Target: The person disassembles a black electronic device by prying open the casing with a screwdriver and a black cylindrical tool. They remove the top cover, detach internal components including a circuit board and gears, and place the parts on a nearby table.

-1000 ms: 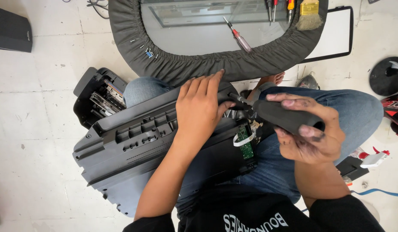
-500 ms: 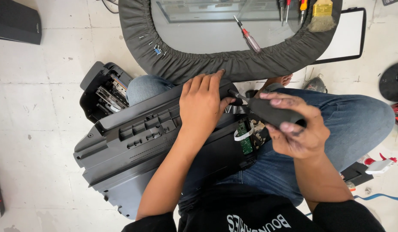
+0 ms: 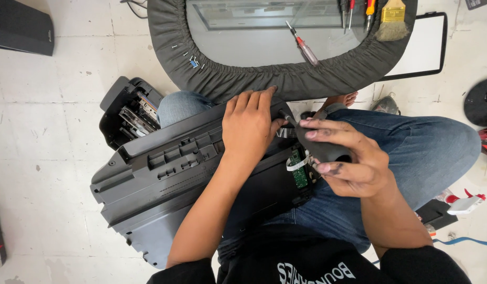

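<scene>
A black printer body [image 3: 164, 179] lies tilted across my lap, with its open end and inner parts at the upper left. My left hand [image 3: 248, 129] rests flat on its top edge, fingers together. My right hand [image 3: 359, 171] is shut on a black rubber air blower [image 3: 319, 150]. The blower's thin nozzle points left, close to my left thumb. A small green circuit board [image 3: 298, 173] with a white ribbon cable shows at the printer's right end, just below the blower.
A round work tray with a grey cloth rim [image 3: 264, 81] lies ahead, holding a red-handled screwdriver [image 3: 304, 46], more tools and a brush [image 3: 393, 21]. Small screws [image 3: 191, 58] sit on the rim. A black panel [image 3: 20, 29] lies far left, a black disc [image 3: 482, 102] right.
My right hand has brought the blower a little left, closer to the printer and my left thumb. My left hand has stayed on the printer.
</scene>
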